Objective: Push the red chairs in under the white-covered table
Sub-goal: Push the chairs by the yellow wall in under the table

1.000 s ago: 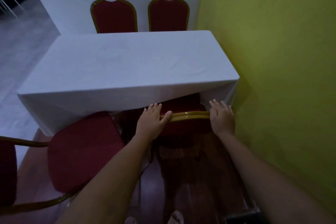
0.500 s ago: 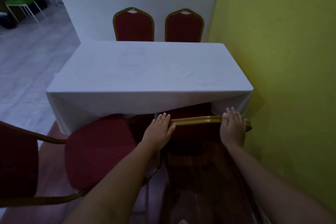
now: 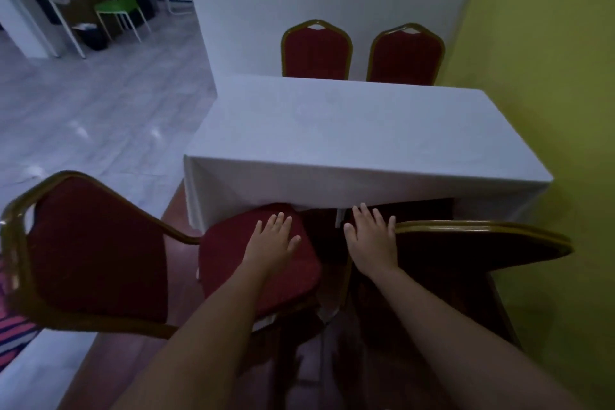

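Our left hand lies flat with fingers spread over the seat of the near-left red chair, gripping nothing. Our right hand is likewise open, palm down, at the left end of the gold top rail of the near-right red chair. That chair's seat is out of sight, so we judge it to be pushed in under the white-covered table, beside the yellow wall. The left chair stands turned sideways, its backrest well out to the left and only the seat's far edge under the cloth hem. Two more red chairs stand at the table's far side.

Risk: pushing on the seat of a chair set askew could swing it rather than slide it, driving a leg into the hanging cloth and dragging it.

Compared with half a second ago, our left hand has left the right chair's rail for the left chair's seat, and our right hand has shifted from the rail's right end to its left.
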The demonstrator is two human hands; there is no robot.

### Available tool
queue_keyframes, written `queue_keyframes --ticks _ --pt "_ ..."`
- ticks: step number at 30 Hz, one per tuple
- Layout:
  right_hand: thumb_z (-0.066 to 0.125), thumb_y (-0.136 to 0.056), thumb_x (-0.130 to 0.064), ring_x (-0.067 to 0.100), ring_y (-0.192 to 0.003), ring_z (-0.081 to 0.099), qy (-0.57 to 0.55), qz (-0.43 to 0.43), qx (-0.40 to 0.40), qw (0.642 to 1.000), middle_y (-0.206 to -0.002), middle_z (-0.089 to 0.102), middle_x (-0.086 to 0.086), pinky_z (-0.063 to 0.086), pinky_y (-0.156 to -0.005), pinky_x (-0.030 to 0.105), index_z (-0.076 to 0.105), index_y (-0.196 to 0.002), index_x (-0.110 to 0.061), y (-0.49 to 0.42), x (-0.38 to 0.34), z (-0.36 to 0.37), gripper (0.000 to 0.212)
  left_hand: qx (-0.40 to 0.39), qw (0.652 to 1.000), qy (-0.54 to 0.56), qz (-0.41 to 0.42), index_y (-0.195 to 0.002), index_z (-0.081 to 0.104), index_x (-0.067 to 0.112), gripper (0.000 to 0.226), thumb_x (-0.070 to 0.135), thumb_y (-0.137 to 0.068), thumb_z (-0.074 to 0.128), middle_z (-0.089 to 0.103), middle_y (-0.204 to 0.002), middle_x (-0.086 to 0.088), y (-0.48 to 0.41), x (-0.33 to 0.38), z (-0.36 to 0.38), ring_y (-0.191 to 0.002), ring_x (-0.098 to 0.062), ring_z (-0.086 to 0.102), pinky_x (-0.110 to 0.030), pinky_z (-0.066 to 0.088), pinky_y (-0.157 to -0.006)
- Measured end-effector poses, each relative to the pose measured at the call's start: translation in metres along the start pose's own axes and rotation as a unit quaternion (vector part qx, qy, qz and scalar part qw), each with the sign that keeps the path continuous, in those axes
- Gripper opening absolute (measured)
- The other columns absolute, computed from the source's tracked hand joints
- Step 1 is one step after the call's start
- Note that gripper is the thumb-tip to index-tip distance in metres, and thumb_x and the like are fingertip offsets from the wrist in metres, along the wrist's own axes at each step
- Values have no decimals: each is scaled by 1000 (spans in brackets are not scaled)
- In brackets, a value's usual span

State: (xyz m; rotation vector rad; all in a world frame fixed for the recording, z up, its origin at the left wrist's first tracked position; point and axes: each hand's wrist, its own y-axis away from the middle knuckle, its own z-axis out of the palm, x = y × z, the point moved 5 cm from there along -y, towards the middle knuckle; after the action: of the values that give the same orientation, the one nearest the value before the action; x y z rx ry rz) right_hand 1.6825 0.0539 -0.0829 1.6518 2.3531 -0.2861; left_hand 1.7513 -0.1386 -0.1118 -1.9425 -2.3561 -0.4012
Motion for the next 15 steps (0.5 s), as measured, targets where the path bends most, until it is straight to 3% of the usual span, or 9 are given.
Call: queue_keyframes --ticks 6,15 --pt "28 -99 -42 24 -145 14 -18 -56 -43 997 -159 19 4 2 -118 49 25 -149 -16 -2 -103 41 57 26 994 -51 -89 -148 21 11 59 44 -100 29 20 -157 -10 38 -134 -25 -145 -24 16 -45 14 -116" --pt "28 -99 -42 22 -145 14 -5 -158 -88 984 -159 17 1 0 -117 48 25 -149 -17 -11 -211 82 57 79 973 -54 -208 -149 21 11 59 43 -100 27 17 -158 -9 86 -269 -82 -146 -23 11 -46 7 -117"
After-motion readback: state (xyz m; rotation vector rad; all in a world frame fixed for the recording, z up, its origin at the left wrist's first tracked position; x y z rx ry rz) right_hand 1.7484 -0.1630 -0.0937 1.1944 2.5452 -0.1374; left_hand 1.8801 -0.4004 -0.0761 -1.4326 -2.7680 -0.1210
